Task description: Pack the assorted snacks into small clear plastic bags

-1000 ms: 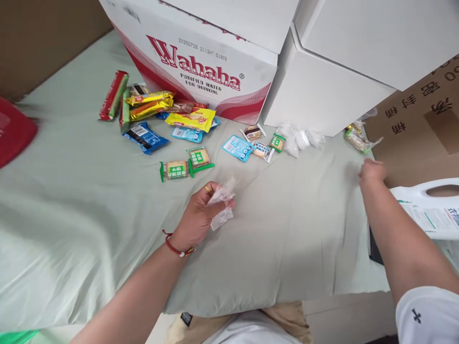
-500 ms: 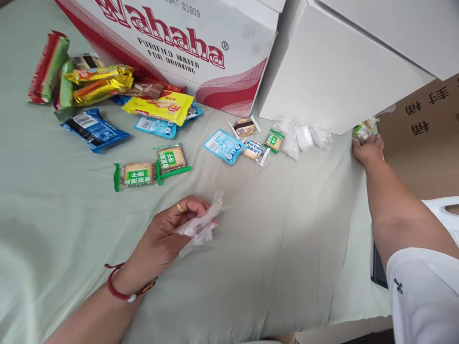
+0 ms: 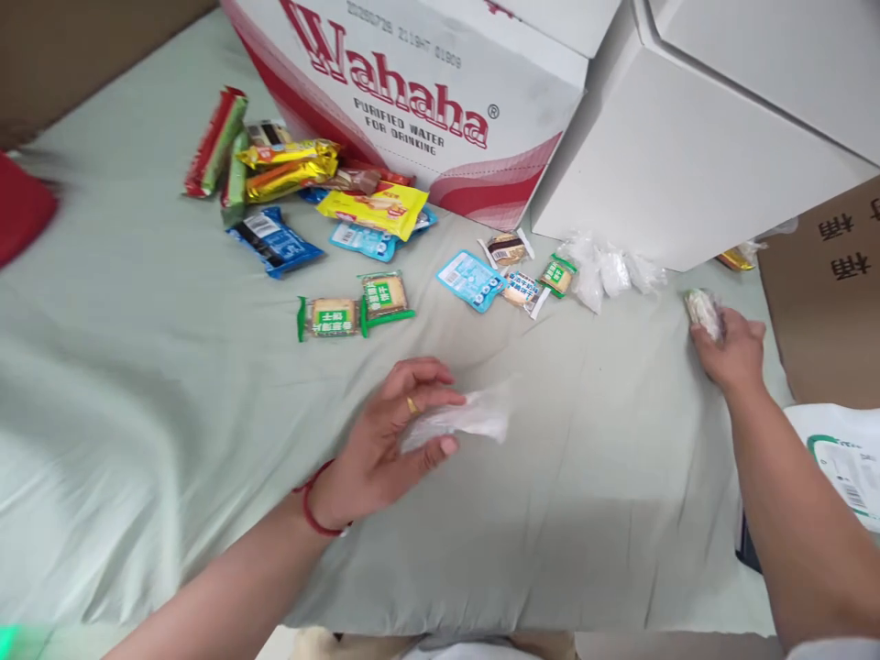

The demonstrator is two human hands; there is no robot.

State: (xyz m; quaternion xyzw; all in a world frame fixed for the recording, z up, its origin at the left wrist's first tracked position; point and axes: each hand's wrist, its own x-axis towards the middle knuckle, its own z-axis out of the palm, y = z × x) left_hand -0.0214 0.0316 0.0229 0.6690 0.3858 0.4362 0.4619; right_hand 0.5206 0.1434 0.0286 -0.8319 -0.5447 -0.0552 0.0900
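My left hand (image 3: 405,431) is over the cloth near the middle, fingers loosely curved. A thin clear plastic bag (image 3: 481,414) lies between its thumb and fingers, slightly blurred. At the right, my right hand (image 3: 734,353) grips a small snack packet (image 3: 705,312) in clear wrapping, with whitish and greenish parts. Its contents are hard to make out. Ahead of my left hand lie two green-edged cracker packets (image 3: 335,318). Farther right are a light-blue packet (image 3: 471,280), a white-and-blue biscuit packet (image 3: 523,291), a small green packet (image 3: 557,275) and crumpled clear bags (image 3: 611,270).
A Wahaha water carton (image 3: 426,101) and a white box (image 3: 639,156) stand at the back. Yellow, red and blue snack packets (image 3: 375,209) are piled before the carton. A brown carton (image 3: 825,302) borders the right side, with a yellow packet (image 3: 737,258) beside it.
My right hand has come away from the brown carton's edge, nearer to me, with the packet in it. My left hand's fingers have loosened around the plastic bag. The view has shifted left.
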